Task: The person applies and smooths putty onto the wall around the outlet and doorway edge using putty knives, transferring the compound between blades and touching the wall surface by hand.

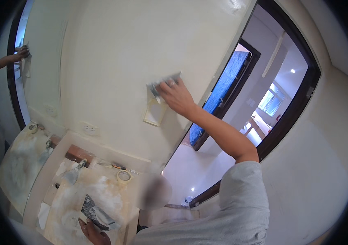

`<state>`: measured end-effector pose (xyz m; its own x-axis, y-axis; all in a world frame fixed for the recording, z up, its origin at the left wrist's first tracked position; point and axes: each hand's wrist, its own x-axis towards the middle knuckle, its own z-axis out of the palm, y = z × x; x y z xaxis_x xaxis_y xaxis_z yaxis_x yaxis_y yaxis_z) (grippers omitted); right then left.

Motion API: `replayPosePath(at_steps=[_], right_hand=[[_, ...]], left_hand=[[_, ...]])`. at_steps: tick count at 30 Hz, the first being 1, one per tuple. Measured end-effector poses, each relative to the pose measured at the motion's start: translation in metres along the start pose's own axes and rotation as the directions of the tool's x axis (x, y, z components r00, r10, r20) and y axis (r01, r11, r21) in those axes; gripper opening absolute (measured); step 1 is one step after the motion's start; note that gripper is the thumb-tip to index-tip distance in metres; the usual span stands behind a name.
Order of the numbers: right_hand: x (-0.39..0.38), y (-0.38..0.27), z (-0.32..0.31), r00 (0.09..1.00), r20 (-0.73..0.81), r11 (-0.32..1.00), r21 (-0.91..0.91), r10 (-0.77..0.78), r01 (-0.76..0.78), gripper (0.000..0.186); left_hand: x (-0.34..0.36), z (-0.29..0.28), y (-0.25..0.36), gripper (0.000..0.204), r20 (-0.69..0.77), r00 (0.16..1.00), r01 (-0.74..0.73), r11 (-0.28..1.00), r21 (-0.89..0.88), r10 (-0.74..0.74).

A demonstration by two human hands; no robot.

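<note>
High on the cream wall [112, 53], my right hand [178, 96] grips a wide putty knife [166, 80], blurred a little by motion. Its blade lies at the wall, just above a wall plate [155, 112] edged with masking tape. Down at the lower left, my left hand [93, 233] is closed on a second broad putty knife [94, 212]. Dark and pale smears cover that one, and it hangs over the stained countertop [104, 192]. Most of the left forearm is out of view.
A smeared scraper [75, 173], a tape roll [124, 176] and a reddish-brown block [78, 154] lie on the counter. An outlet [89, 129] sits above them. The mirror [45, 85] stands left. Right of the wall opens a dark-framed doorway [315, 77]; a blue-covered door [229, 77] shows beyond.
</note>
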<state>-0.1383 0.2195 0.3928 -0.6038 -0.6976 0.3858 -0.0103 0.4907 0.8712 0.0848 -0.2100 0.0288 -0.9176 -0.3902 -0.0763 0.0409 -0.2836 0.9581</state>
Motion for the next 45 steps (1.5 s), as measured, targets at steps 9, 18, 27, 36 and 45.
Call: replayPosePath(at_steps=[9, 18, 27, 36, 45], right_hand=[[0.068, 0.164, -0.095, 0.876, -0.217, 0.870, -0.159, 0.431, -0.467, 0.032], [0.089, 0.215, -0.046, 0.909, -0.278, 0.902, -0.215, 0.312, -0.375, 0.049], [-0.073, 0.015, 0.005, 0.999, -0.047, 1.000, -0.017, -0.019, 0.018, 0.046], [0.000, 0.122, -0.089, 0.916, -0.143, 0.915, -0.105, 0.375, -0.390, 0.032], [0.085, 0.251, -0.097, 0.739, -0.350, 0.765, -0.089, 0.575, -0.638, 0.032]], left_hand=[[0.018, -0.036, -0.026, 0.060, 0.139, 0.966, -0.258, 0.865, 0.430, 0.219], [0.009, -0.012, -0.023, 0.060, 0.151, 0.986, -0.111, 0.950, 0.292, 0.069], [0.013, -0.018, -0.016, 0.060, 0.170, 0.980, -0.156, 0.928, 0.338, 0.103], [0.014, -0.032, 0.005, 0.060, 0.100, 0.985, -0.167, 0.928, 0.333, 0.141], [0.000, -0.006, -0.011, 0.057, 0.100, 0.987, -0.151, 0.951, 0.269, 0.128]])
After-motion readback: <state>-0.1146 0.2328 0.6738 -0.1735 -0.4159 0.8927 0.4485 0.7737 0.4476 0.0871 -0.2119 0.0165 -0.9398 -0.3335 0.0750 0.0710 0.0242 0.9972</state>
